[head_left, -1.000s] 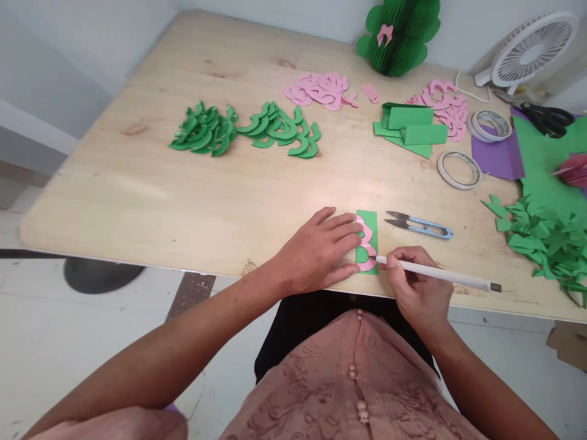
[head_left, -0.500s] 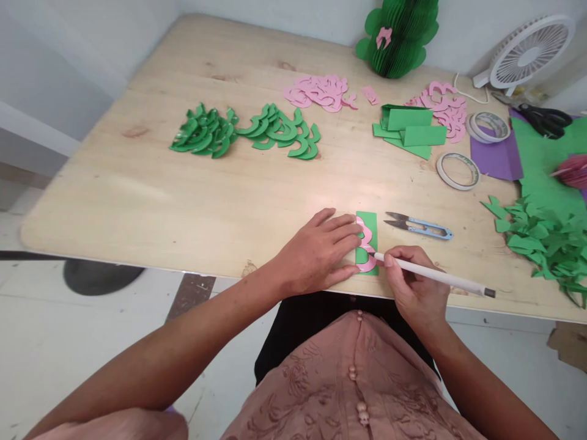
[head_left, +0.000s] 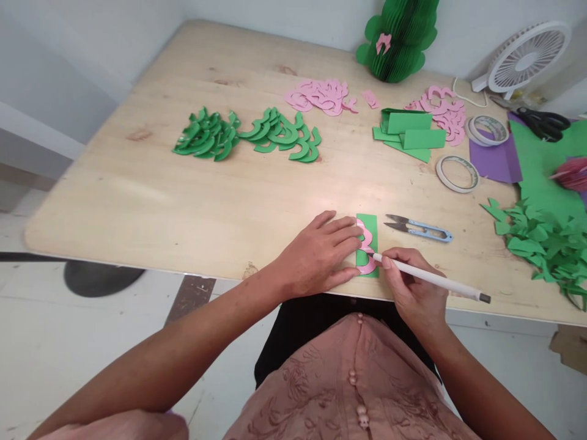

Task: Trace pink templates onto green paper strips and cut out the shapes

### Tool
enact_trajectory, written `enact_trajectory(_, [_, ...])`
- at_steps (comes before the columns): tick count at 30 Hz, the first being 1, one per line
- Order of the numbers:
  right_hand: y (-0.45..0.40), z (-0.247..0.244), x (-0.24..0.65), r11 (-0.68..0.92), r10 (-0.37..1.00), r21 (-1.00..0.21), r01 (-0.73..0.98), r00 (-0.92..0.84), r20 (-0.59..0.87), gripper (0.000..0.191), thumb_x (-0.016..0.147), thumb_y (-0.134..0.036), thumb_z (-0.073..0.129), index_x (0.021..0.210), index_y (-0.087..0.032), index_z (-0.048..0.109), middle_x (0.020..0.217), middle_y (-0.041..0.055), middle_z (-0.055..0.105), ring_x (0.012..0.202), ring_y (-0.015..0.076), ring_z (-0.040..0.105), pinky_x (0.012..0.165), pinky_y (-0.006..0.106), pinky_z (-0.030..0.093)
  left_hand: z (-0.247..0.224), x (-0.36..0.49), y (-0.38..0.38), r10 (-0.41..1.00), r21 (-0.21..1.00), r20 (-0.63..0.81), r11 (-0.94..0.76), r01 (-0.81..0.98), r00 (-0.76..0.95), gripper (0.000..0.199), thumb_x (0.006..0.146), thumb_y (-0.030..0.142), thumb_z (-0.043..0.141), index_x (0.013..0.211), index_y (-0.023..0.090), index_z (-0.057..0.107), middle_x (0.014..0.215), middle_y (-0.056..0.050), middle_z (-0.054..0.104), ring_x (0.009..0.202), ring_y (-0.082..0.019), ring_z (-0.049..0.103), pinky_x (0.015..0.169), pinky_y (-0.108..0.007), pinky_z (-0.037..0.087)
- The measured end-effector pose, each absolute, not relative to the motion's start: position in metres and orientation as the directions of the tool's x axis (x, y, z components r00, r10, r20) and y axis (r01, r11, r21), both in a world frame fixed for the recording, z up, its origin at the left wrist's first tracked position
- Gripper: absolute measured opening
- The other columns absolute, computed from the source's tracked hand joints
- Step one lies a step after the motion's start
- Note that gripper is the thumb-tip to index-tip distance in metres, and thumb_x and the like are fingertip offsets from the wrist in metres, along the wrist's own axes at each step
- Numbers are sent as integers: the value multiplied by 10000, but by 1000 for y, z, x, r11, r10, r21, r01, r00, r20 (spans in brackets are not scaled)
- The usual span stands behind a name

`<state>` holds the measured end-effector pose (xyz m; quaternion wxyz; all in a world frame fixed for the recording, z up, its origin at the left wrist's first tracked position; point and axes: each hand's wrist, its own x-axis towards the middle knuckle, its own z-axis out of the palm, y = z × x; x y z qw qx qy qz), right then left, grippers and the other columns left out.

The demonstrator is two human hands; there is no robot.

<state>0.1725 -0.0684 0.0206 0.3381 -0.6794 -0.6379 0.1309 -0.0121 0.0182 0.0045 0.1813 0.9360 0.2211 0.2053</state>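
Note:
Near the table's front edge lies a green paper strip (head_left: 372, 227) with a pink scalloped paper cutout (head_left: 367, 234) flat on top. My left hand (head_left: 321, 253) rests open, palm down, its fingertips pressing the left side of the cutout and strip. Closed in a writing grip, my right hand (head_left: 415, 284) holds a white pen (head_left: 435, 278). The pen's dark tip meets the edge of the pink cutout. Just beyond the right hand are blue-handled thread snips (head_left: 419, 228), their blades pointing left.
Green cut pieces (head_left: 206, 135) and pink cutouts (head_left: 318, 96) lie further back. Folded green paper (head_left: 413, 129), tape rolls (head_left: 457, 174), black-handled scissors (head_left: 545, 124) and green scraps (head_left: 541, 241) are to the right. A white fan (head_left: 525, 58) and a green honeycomb paper decoration (head_left: 403, 43) stand at the back.
The pen's back end has dipped slightly and shifted left, while its tip stays by the cutout's edge. My left hand keeps its place; the whole view has shifted a little.

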Motion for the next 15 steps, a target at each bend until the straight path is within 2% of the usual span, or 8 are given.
enact_trajectory(8, [-69,19,173,41,961,-642,766,145,234,149,878,-316,557,825,-213,649,722,20,679,564,148,585,486,264,437,4,-12,18,489,434,317,-837,334,812,312,900,337,514,1153,164,573,1290,-114,592,1271,-260,462,1096,-470,294])
enact_trajectory(15, [-69,18,174,59,965,-643,764,120,231,144,883,-312,556,836,-214,650,742,21,683,579,148,589,499,265,444,4,-12,18,492,424,312,-838,344,813,308,920,354,479,1141,160,570,1300,-100,587,1277,-255,455,1098,-459,291])
